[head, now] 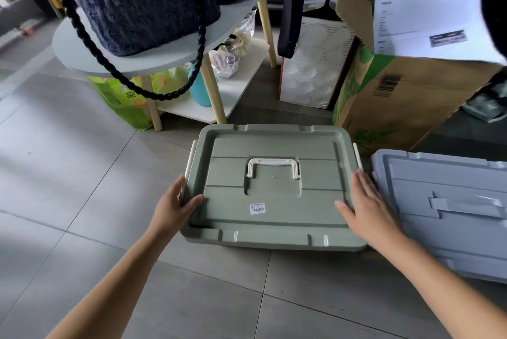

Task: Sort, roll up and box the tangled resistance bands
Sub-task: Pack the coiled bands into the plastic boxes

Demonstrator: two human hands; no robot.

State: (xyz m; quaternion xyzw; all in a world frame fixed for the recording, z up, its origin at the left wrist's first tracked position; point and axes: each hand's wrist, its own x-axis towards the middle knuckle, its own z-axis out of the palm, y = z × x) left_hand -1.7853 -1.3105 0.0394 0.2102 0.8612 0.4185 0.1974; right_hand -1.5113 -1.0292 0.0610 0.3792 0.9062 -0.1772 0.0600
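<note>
Your left hand grips the left edge of the green box. Thumb sits on top of the lid, fingers wrap down the side by the white left latch. Fingertips are hidden behind the rim.

Your right hand lies flat on the right edge, fingers straight, thumb spread onto the lid. Its tips reach the right latch. Can't tell if it presses or just rests.

The box sits on the grey tile floor, lid on, white carry handle folded flat in its recess. The lid hides the box body and whatever is inside. The text on the sticker is too small to read.

Just right of it is a blue-grey box, lid on, cut off by the frame edge. Can't tell if the two touch.

Behind that is a cardboard box with a printed sheet on top, print blurred.

Back left, a small tabletop carries a dark fuzzy bag, its top cut off. The bag's braided strap hangs over the edge.

The lower shelf holds a teal bottle and a clear plastic bag, contents hard to make out. A green snack bag stands under the tabletop, partly hidden by a leg.
</note>
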